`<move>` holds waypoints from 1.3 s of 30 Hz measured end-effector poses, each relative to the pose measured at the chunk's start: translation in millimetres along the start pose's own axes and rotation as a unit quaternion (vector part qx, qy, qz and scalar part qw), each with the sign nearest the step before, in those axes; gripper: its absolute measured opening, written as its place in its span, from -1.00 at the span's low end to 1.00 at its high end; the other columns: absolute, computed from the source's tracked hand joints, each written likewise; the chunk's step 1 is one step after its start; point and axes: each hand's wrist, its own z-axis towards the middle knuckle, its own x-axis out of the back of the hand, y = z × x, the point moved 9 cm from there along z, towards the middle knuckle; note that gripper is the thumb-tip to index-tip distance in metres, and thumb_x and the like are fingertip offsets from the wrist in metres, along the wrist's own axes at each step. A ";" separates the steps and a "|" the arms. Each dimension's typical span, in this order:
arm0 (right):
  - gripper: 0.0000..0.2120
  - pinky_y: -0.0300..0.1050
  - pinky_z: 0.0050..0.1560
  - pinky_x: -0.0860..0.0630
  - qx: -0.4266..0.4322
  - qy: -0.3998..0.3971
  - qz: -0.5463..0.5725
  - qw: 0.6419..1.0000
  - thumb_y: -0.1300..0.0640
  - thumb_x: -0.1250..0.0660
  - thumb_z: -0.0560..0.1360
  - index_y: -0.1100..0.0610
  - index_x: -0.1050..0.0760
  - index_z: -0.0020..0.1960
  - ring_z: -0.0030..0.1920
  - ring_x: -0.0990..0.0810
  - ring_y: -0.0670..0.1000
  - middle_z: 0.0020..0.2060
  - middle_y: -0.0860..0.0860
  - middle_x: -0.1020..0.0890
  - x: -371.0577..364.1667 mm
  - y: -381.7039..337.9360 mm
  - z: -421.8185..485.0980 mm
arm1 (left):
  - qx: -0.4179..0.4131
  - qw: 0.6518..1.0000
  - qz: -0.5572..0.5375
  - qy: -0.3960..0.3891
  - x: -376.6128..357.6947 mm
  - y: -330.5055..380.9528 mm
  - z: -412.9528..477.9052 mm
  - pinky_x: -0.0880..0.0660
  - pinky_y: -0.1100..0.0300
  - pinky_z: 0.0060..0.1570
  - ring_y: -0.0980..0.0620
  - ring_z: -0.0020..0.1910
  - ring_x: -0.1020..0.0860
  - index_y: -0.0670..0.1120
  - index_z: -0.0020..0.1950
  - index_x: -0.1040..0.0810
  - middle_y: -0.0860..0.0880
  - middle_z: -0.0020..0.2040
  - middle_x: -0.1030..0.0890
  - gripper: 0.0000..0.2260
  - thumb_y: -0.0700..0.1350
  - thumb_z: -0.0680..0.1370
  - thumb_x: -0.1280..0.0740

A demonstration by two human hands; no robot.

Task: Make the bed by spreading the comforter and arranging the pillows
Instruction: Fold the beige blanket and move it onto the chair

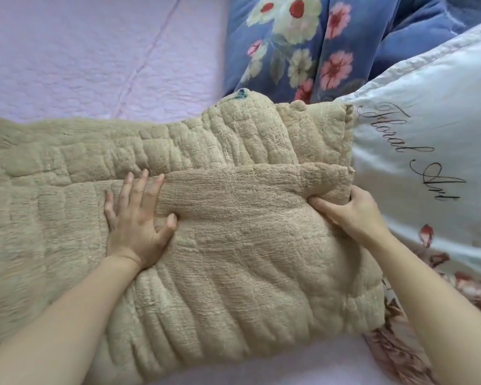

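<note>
While a folded beige comforter [233, 245] lies across the lavender-sheeted bed [81, 56], a person presses the left hand [136, 218] flat on its top layer, fingers spread and gripping nothing. The right hand [353, 212] is clenched on the comforter's right edge, thumb on top and fingers tucked under the fold, just beside a white pillow [428, 148] with script lettering and a floral print. A blue floral quilt [317, 43] lies bunched beyond, touching the comforter's far edge.
</note>
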 end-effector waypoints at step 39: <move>-0.27 0.21 0.27 -0.28 -0.098 0.251 -0.337 0.902 -0.03 -0.44 0.36 0.35 -0.24 0.32 0.27 -0.41 0.34 0.25 0.36 -0.43 -130.0 -227.3 -130.1 | 0.400 0.832 -0.326 -0.203 62.5 -353.4 -86.4 -0.41 -0.02 0.23 -0.07 0.13 -0.56 0.10 0.10 -0.59 -0.01 0.12 -0.64 -0.39 0.29 0.12 -0.54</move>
